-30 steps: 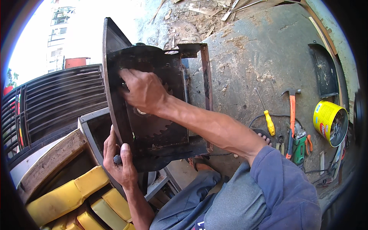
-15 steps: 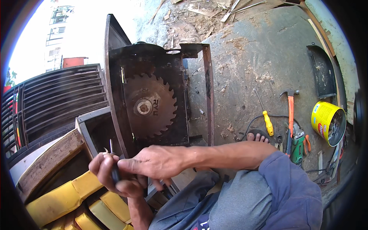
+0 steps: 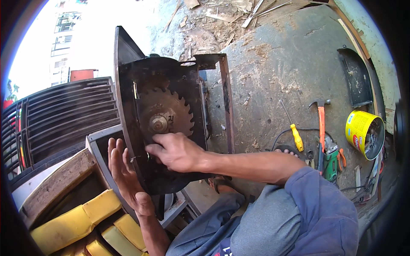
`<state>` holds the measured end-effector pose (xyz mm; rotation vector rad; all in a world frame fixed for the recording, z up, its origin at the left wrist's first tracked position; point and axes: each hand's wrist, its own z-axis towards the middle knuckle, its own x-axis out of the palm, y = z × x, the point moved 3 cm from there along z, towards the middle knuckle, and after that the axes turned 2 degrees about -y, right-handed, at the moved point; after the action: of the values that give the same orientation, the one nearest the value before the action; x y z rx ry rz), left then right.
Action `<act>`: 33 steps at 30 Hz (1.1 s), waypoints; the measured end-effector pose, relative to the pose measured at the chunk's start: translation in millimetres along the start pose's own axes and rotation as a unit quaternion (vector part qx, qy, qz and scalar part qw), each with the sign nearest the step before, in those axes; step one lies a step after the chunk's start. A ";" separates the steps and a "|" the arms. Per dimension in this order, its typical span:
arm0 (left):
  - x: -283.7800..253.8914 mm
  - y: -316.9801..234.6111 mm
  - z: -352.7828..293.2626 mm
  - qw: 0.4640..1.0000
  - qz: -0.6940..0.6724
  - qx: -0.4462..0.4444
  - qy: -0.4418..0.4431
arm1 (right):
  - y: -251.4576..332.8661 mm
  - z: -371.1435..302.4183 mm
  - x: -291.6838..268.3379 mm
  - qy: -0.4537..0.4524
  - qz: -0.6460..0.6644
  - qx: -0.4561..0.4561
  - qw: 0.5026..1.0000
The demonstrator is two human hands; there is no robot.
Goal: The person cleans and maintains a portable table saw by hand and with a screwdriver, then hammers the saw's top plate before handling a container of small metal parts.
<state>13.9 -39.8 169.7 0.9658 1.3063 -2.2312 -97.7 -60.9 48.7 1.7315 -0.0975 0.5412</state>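
A dark metal table-saw frame (image 3: 226, 106) stands on its side before me, with a round toothed saw blade (image 3: 181, 106) mounted inside. Over the blade's lower part reaches my right hand (image 3: 177, 151), its fingers curled in; what they hold, if anything, is hidden. My left hand (image 3: 124, 175) is open, fingers stretched up along the outer face of the saw's flat plate (image 3: 121, 102). The hub nut (image 3: 158, 123) at the blade's centre shows just above my right knuckles.
To the right on the concrete lie a yellow-handled screwdriver (image 3: 297, 136), an orange-handled hammer (image 3: 321, 123), a green angle grinder (image 3: 331, 164) and a yellow tub (image 3: 363, 132) of hardware. Yellow padded pieces (image 3: 77, 219) sit at lower left. A dark slatted metal grille (image 3: 70, 117) stands beyond.
My hands have parted. The left has let go of a thin-shafted, dark-handled tool, out of sight now, and opened against the plate. The right has moved up into the saw frame, which has tilted slightly.
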 end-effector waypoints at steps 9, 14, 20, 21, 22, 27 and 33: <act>4.5 -1.6 -0.7 0.996 -0.054 -0.052 0.038 | 8.8 8.1 8.1 -0.212 0.026 -0.194 0.957; 6.7 3.9 -1.2 0.997 -0.043 -0.042 0.055 | 24.1 47.9 -21.7 -0.155 -0.011 -0.064 0.986; 0.1 0.6 -6.0 0.997 -0.040 -0.033 0.065 | 32.8 67.3 -34.4 -0.142 0.008 -0.022 0.990; 0.0 3.1 -11.6 0.995 -0.033 -0.047 0.081 | 15.5 65.0 -22.2 -0.146 0.019 -0.002 0.989; 0.5 2.0 -6.7 0.996 -0.023 -0.034 0.074 | 14.6 68.6 -12.8 -0.196 -0.008 -0.074 0.978; 8.8 -3.2 -0.9 0.997 -0.047 -0.018 0.066 | 22.9 63.2 -40.7 -0.226 0.042 -0.038 0.973; -2.0 1.9 -5.2 0.997 -0.062 -0.038 0.033 | 24.0 -18.5 6.3 -0.111 0.021 -0.103 0.988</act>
<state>18.4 -36.3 168.3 0.9631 1.5081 -2.2394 -106.1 -47.8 75.4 1.5853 -0.3381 0.3544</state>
